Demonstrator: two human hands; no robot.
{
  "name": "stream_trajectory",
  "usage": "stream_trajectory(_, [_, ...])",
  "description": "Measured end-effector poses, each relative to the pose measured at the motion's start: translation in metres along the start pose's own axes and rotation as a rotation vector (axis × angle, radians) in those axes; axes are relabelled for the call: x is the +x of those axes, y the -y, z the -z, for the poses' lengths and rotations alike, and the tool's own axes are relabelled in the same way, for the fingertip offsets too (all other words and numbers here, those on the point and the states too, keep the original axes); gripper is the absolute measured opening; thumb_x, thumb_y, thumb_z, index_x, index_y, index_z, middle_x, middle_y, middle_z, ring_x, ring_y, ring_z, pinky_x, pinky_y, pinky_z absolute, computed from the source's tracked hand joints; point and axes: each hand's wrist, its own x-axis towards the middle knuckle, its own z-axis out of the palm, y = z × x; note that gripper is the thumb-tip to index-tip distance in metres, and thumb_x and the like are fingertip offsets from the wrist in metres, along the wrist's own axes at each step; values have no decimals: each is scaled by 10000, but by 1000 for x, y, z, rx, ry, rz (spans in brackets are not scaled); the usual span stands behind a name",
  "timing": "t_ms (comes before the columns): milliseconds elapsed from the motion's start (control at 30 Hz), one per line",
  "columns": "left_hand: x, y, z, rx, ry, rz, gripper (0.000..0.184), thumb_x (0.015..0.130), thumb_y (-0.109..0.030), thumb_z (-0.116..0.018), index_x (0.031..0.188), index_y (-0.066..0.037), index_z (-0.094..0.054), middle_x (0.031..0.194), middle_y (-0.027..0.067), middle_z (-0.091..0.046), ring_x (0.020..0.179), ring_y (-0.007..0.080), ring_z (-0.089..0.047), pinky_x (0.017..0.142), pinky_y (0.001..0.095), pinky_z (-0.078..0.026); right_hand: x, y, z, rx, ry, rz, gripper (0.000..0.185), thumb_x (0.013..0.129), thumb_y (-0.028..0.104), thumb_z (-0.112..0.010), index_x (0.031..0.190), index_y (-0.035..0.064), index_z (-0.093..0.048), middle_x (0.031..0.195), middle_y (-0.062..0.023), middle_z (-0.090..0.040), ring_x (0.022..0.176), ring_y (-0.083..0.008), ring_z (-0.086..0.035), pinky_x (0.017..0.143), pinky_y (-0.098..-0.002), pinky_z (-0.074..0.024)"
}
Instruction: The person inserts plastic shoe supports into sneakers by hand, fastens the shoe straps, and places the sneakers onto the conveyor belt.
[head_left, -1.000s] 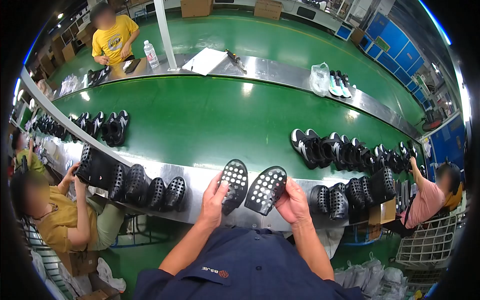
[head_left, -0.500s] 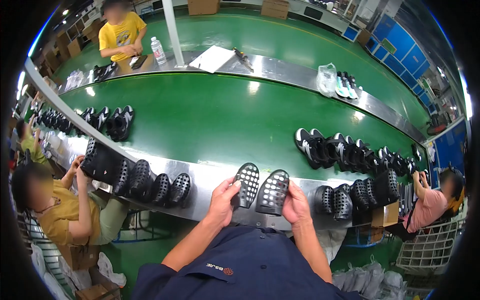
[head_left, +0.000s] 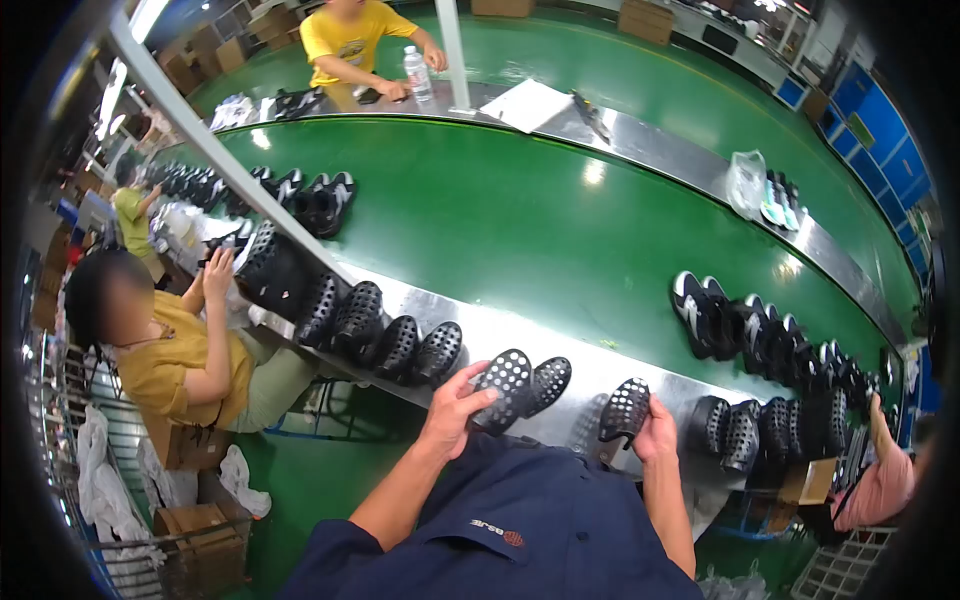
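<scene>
My left hand (head_left: 455, 408) grips a black perforated toe-shaped plastic shoe insert (head_left: 503, 385), thumb across its edge. Directly right of it is a second insert (head_left: 549, 385), partly overlapped; whether it stands on the metal bench or is held too, I cannot tell. In my right hand (head_left: 656, 432) is another perforated insert (head_left: 625, 408), tilted above the bench (head_left: 575, 405), fingers at its right edge. More such inserts (head_left: 438, 352) stand in a row left of my left hand, and others (head_left: 741, 436) are grouped right of my right hand.
A green conveyor belt (head_left: 520, 230) runs beyond the bench, carrying black-and-white shoes (head_left: 705, 315) at right and more shoes (head_left: 325, 205) at left. A slanted grey post (head_left: 215, 150) crosses the left side. Workers sit on both sides; a person in yellow (head_left: 360, 45) is across the belt.
The view has turned and tilted. My hands have moved apart, the right one going rightward with its insert. A further insert now shows beside the one in my left hand.
</scene>
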Motion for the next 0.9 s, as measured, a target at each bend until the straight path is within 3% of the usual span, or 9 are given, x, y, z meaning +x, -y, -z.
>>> stream_trajectory(200, [7,16,-6,285,3,-96,675,926,-24,-692,1532,37,-401,1226,159,-681,1056,168,-653,953,309,-519,-2,-7,8,51,71,26,312,1105,243,-464,1236,-1,-608,1155,-169,-716,1032,-314,-714,931,-522,-588])
stream_trajectory(300, [30,34,-6,524,-4,-41,543,951,-53,-647,1466,-24,-476,1023,111,-741,839,144,-653,831,329,-557,-2,-6,7,34,58,85,240,1105,188,-473,1207,19,-611,1102,-136,-716,992,-275,-714,896,-473,-602])
stream_trajectory(400, [62,57,-5,656,32,27,440,943,-32,-619,1379,4,-573,909,82,-730,775,140,-653,747,316,-551,6,-9,13,11,48,80,188,1103,161,-474,1136,30,-605,1069,-125,-712,968,-266,-714,884,-463,-606])
stream_trajectory(533, [63,67,-23,1036,2,-330,213,939,-54,-635,1133,-5,-709,893,131,-716,779,178,-694,722,307,-559,15,-19,20,18,36,53,177,1105,163,-474,1108,33,-595,1066,-141,-708,958,-276,-716,881,-488,-610])
stream_trajectory(667, [47,59,-43,1052,236,-504,311,864,-136,-786,1144,-26,-708,969,130,-708,808,246,-696,746,368,-572,-11,-11,-13,58,48,92,203,1107,159,-471,1136,6,-601,1120,-146,-710,1028,-273,-705,955,-475,-584])
stream_trajectory(767, [17,28,-86,1231,412,-668,618,803,-286,-875,1299,-22,-619,1183,187,-654,1118,361,-633,951,425,-526,-28,-3,-52,4,138,168,209,1106,166,-483,1140,-1,-603,1134,-124,-709,1054,-239,-690,990,-441,-554])
stream_trajectory(833, [12,30,-95,1214,305,-610,747,785,-300,-901,1387,-14,-564,1220,187,-629,1116,341,-637,865,390,-574,-27,-4,-71,-22,261,170,204,1106,171,-489,1139,8,-606,1130,-115,-711,1039,-224,-689,971,-427,-554])
stream_trajectory(867, [15,34,-90,1262,256,-778,766,793,-265,-893,1422,-17,-534,1237,200,-626,1119,360,-638,893,392,-569,-28,-9,-84,-20,288,162,198,1105,189,-501,1148,26,-604,1140,-108,-708,1021,-214,-687,949,-407,-551])
stream_trajectory(900, [13,32,-88,1177,223,-713,700,809,-213,-875,1398,-8,-557,1269,207,-624,1120,355,-647,911,399,-568,-32,-13,-95,-34,327,150,218,1107,224,-513,1174,36,-601,1154,-113,-702,1027,-226,-688,955,-409,-549])
